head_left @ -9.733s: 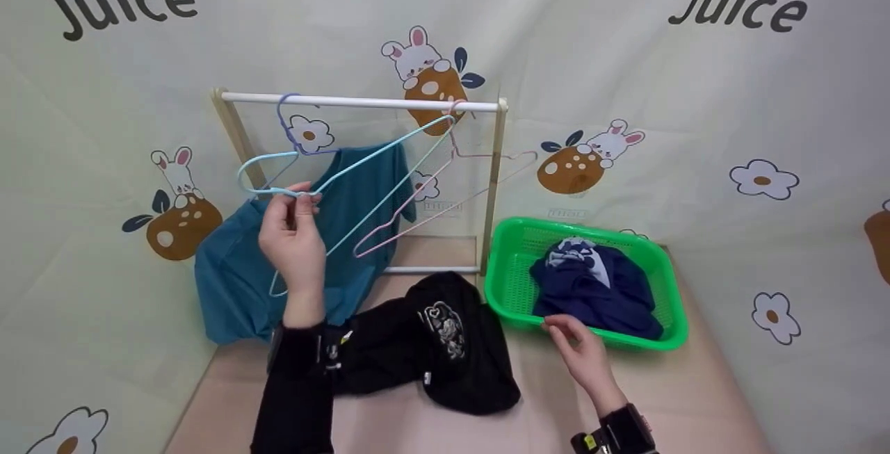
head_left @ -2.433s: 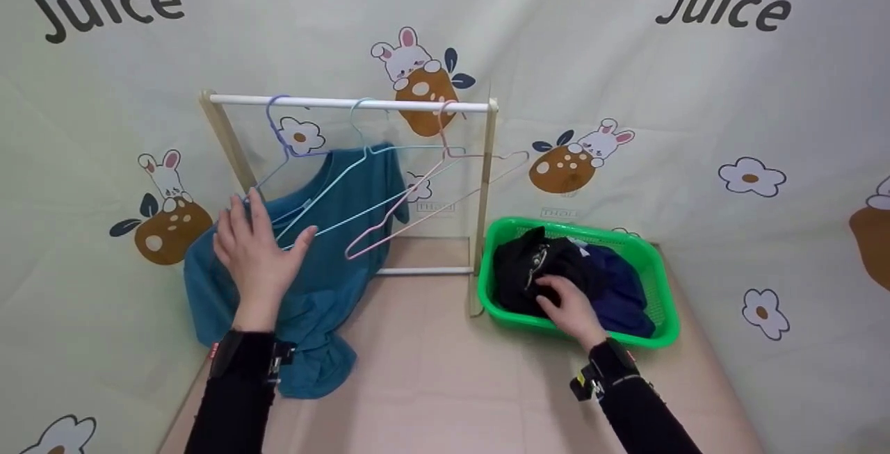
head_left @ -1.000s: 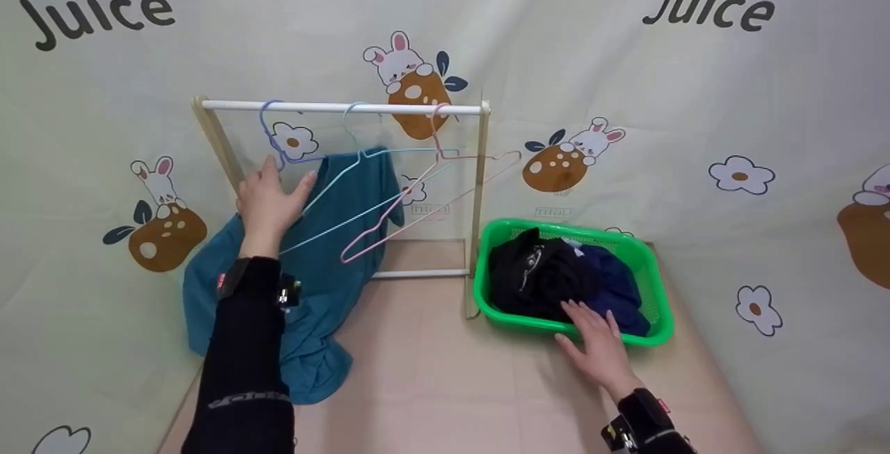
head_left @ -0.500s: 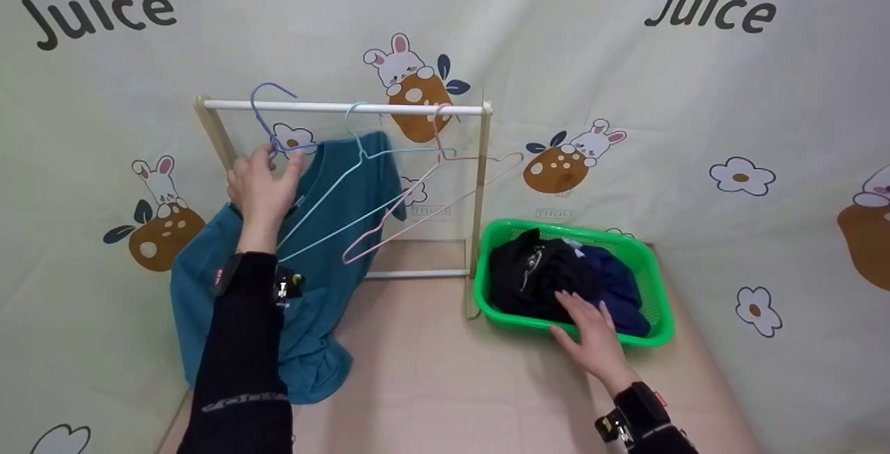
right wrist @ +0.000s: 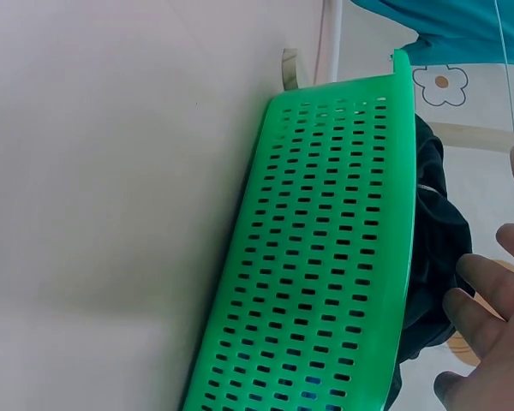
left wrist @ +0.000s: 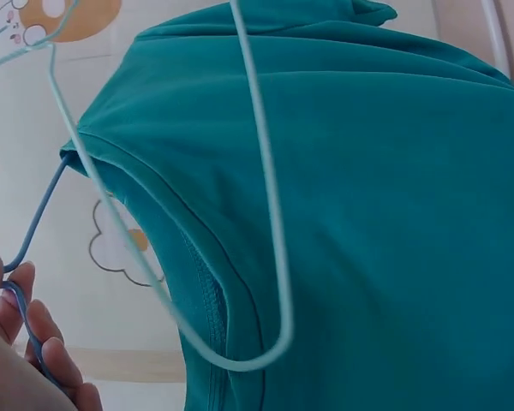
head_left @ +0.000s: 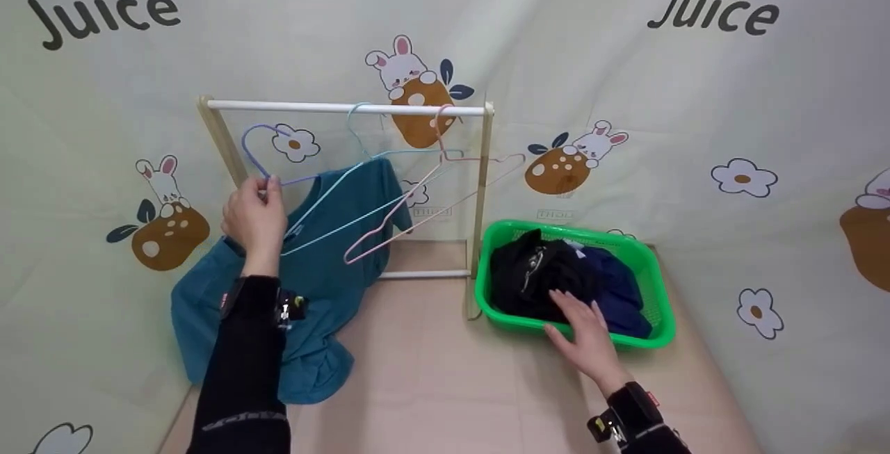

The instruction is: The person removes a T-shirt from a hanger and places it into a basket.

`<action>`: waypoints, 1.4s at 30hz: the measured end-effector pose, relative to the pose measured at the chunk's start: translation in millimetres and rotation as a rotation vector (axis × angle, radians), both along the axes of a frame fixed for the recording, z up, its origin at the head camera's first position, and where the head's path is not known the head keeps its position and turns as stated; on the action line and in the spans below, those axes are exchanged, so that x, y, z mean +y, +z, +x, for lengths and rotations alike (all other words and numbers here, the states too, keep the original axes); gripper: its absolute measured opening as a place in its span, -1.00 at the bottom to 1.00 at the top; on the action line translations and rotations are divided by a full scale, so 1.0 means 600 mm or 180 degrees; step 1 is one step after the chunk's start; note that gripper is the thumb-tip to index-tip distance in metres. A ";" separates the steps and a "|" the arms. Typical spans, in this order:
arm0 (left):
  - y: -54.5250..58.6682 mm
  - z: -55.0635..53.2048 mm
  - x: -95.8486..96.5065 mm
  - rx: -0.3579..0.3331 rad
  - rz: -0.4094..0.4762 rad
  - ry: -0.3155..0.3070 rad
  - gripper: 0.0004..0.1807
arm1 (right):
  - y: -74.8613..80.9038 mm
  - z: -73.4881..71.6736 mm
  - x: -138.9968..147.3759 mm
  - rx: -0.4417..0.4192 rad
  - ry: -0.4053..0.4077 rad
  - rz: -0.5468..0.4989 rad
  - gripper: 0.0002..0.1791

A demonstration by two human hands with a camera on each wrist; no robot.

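Note:
My left hand pinches a blue-purple hanger at the base of its hook, below the rack's rail. The hook is off the rail. A teal T-shirt hangs on this hanger, and its lower part lies on the table. In the left wrist view the hanger's arm runs into the shirt's neckline. My right hand is spread with fingers extended over the near rim of the green basket, fingertips at a bunched black garment.
A light blue hanger and a pink hanger hang bare on the white rail of the small rack. The light blue one overlaps the shirt. A navy garment lies in the basket. Patterned cloth stands behind.
The light blue hanger went onto the rail and the black garment into the basket. My left hand then gripped the blue-purple hanger, lifted it off the rail and lowered it with the shirt.

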State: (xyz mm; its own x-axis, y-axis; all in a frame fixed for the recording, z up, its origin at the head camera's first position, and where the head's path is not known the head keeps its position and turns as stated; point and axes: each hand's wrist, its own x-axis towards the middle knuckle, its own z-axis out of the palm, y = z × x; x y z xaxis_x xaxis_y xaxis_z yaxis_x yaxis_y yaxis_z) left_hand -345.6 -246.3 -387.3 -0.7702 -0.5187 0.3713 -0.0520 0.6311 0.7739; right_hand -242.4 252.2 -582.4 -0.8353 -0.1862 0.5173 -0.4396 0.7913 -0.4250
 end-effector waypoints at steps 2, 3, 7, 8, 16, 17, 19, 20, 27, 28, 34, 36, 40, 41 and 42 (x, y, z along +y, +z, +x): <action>-0.014 0.002 -0.004 0.0012 0.0025 0.0032 -0.51 | -0.002 -0.002 -0.001 -0.0005 0.0005 -0.0013 -0.34; -0.021 0.003 -0.005 0.0013 0.0043 0.0034 -0.51 | -0.003 -0.003 -0.002 0.0004 0.0009 -0.0018 -0.35; -0.046 0.010 -0.012 0.0002 0.0092 0.0030 -0.49 | -0.006 -0.005 -0.006 0.0036 0.0024 -0.0035 -0.36; -0.052 0.012 -0.014 -0.0004 0.0109 0.0017 -0.49 | -0.006 -0.006 -0.007 0.0043 0.0031 -0.0039 -0.35; -0.096 0.031 -0.026 0.0014 0.0251 -0.0050 -0.44 | -0.004 -0.011 -0.023 0.0004 0.0083 -0.0074 -0.33; -0.101 0.034 -0.027 0.0008 0.0277 -0.0058 -0.43 | -0.003 -0.011 -0.026 0.0007 0.0092 -0.0082 -0.33; -0.112 0.039 -0.029 0.0025 0.0348 -0.0068 -0.42 | -0.001 -0.013 -0.032 0.0013 0.0107 -0.0087 -0.33; -0.118 0.042 -0.030 0.0033 0.0382 -0.0067 -0.42 | 0.000 -0.014 -0.035 0.0012 0.0118 -0.0095 -0.33; -0.156 0.054 -0.035 0.0314 0.0340 0.0127 -0.47 | 0.005 -0.018 -0.059 0.0009 0.0195 -0.0163 -0.34; -0.162 0.056 -0.035 0.0369 0.0327 0.0148 -0.48 | 0.005 -0.018 -0.061 0.0009 0.0204 -0.0162 -0.34; -0.201 0.070 -0.032 0.0610 0.0341 0.0215 -0.49 | 0.004 -0.019 -0.076 0.0010 0.0260 -0.0148 -0.34; -0.212 0.074 -0.030 0.0701 0.0360 0.0205 -0.51 | 0.003 -0.020 -0.081 0.0004 0.0269 -0.0132 -0.35; -0.233 0.081 -0.024 0.0995 0.0277 0.0144 -0.54 | 0.004 -0.019 -0.088 -0.0028 0.0298 -0.0111 -0.35; -0.237 0.084 -0.022 0.1062 0.0262 0.0128 -0.54 | 0.005 -0.019 -0.090 -0.0036 0.0303 -0.0101 -0.35; -0.242 0.086 -0.021 0.1118 0.0251 0.0124 -0.54 | 0.005 -0.019 -0.092 -0.0042 0.0316 -0.0105 -0.35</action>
State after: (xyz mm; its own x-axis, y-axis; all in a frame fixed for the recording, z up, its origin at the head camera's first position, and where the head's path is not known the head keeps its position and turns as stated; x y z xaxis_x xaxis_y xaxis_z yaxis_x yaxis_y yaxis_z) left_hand -294.2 -258.8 -532.6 -0.5819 -0.5826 0.5674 0.2029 0.5716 0.7951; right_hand -253.9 197.0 -579.6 -0.8203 -0.2515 0.5138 -0.5095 0.7294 -0.4564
